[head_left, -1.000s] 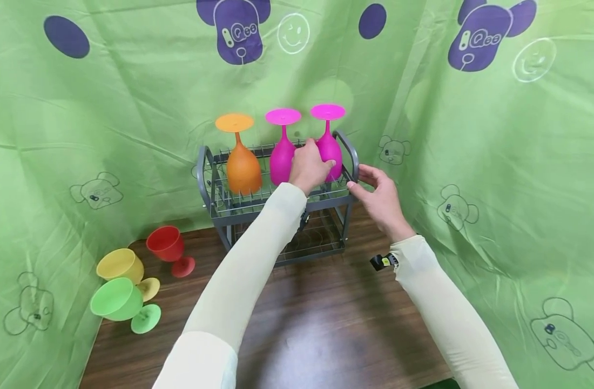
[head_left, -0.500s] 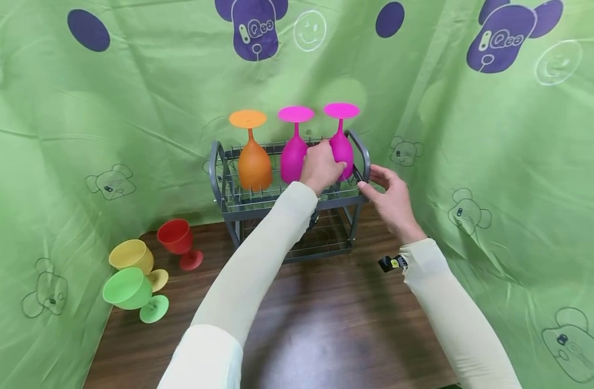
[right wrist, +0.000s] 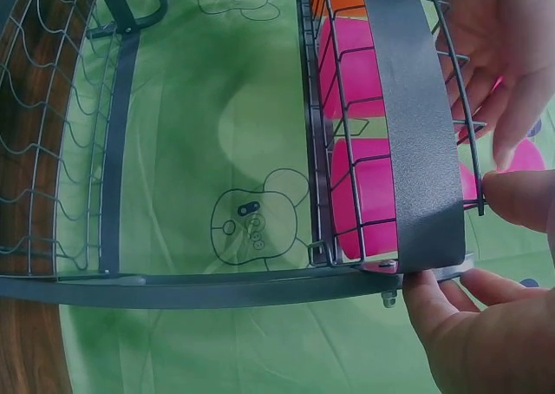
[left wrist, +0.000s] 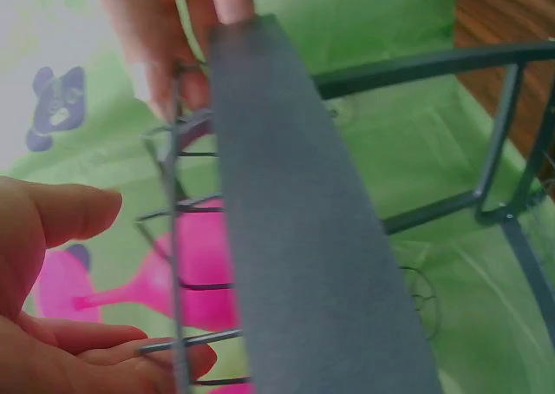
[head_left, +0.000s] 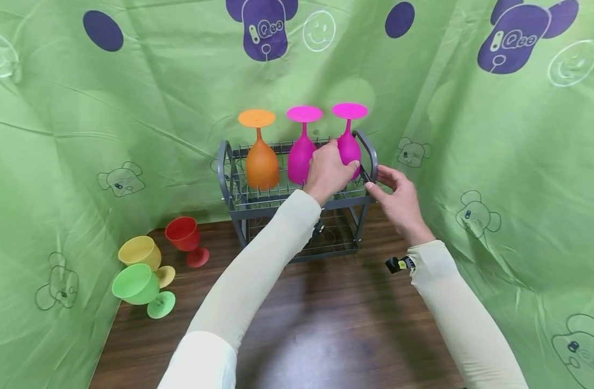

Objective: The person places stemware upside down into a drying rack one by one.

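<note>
A grey two-tier dish rack (head_left: 253,212) stands against the curtain. Upside down on its top tier are an orange goblet (head_left: 262,165), a middle pink goblet (head_left: 301,159) and a right pink goblet (head_left: 349,146). My left hand (head_left: 328,170) is over the top tier, between the two pink goblets. Its thumb overlaps the right bowl in the head view, while the left wrist view has thumb and fingers spread apart near the wire edge. With fingers and thumb around the rack's right end, my right hand (head_left: 401,202) grips its corner, as the right wrist view shows.
Left of the rack, a red goblet (head_left: 182,234), a yellow goblet (head_left: 140,252) and a green goblet (head_left: 135,284) lie tipped on the brown wood-grain surface (head_left: 297,324). Green printed curtain (head_left: 170,81) encloses the back and both sides.
Everything in the head view has slid right as the camera turned left. Both hands keep their places at the rack, and the goblets stay where they were.
</note>
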A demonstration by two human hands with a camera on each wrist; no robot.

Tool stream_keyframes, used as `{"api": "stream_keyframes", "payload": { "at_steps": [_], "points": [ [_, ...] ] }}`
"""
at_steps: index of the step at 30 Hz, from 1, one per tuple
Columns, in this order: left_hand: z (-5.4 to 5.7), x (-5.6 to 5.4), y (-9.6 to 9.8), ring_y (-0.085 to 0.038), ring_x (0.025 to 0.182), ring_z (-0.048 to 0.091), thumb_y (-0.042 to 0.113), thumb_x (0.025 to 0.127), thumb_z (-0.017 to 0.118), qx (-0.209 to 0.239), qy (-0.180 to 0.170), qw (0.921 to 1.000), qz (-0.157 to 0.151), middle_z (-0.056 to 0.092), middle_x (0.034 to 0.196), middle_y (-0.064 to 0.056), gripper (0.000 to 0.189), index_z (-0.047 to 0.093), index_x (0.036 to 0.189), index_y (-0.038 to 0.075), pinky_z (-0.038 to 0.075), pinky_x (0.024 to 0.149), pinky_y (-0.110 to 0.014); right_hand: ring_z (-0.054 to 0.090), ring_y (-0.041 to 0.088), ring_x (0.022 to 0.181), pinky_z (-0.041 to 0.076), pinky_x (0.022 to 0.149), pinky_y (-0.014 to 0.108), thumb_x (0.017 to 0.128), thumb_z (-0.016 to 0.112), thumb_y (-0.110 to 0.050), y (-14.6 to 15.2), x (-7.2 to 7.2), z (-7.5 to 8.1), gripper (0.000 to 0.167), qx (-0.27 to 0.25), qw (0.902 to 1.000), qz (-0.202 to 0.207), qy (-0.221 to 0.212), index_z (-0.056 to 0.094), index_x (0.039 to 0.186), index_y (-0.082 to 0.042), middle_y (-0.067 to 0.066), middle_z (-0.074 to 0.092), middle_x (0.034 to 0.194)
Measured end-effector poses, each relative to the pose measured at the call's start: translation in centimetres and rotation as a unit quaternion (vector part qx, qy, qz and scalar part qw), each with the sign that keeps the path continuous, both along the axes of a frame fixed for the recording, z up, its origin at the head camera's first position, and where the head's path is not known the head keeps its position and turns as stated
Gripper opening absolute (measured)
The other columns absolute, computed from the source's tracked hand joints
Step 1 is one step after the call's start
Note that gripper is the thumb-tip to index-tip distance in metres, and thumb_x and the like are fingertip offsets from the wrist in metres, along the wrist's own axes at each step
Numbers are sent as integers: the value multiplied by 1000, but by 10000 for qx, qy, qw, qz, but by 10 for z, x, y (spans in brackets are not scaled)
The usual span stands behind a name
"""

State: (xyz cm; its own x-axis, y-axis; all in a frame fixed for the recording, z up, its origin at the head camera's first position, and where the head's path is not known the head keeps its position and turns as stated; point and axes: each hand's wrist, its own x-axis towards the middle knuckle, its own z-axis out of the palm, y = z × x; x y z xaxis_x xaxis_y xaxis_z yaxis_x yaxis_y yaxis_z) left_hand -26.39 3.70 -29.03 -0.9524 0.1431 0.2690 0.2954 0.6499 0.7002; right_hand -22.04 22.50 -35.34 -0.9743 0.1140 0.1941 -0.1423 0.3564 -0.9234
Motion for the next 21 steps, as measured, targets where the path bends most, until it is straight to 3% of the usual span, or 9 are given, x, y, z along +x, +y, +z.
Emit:
{"api": "stream_keyframes", "payload": {
  "at_steps": [8,13,17,21],
  "points": [
    [12,29,-18,-22,111,70,36,98,75,429,246,9987,-75,70,136,-9,66,52,154,10,64,89,-39,52,23,145,51,116,39,99,76,-33,-1,1,1,65,82,10000,1,-43,51,156,-13,9,57,155],
    [14,51,-33,-20,114,68,37,98,74,661,542,9960,-263,70,136,-8,63,55,152,10,63,87,-34,51,24,146,49,119,42,100,75,-35,-1,1,2,65,143,9999,24,21,50,156,-13,8,57,155],
    [8,78,-48,-13,117,68,35,98,75,1174,809,9882,-552,70,137,-4,58,59,149,12,61,95,-26,49,25,148,45,122,45,101,73,-35,0,3,1,67,264,9996,88,-18,47,159,-15,8,54,158],
    [-2,104,-70,-9,124,69,27,97,76,1846,1017,9746,-759,69,139,-1,50,65,144,13,59,102,-24,48,26,149,44,123,47,102,72,-34,-1,3,-1,67,279,9995,147,4,45,160,-16,9,52,159]
  ]
}}
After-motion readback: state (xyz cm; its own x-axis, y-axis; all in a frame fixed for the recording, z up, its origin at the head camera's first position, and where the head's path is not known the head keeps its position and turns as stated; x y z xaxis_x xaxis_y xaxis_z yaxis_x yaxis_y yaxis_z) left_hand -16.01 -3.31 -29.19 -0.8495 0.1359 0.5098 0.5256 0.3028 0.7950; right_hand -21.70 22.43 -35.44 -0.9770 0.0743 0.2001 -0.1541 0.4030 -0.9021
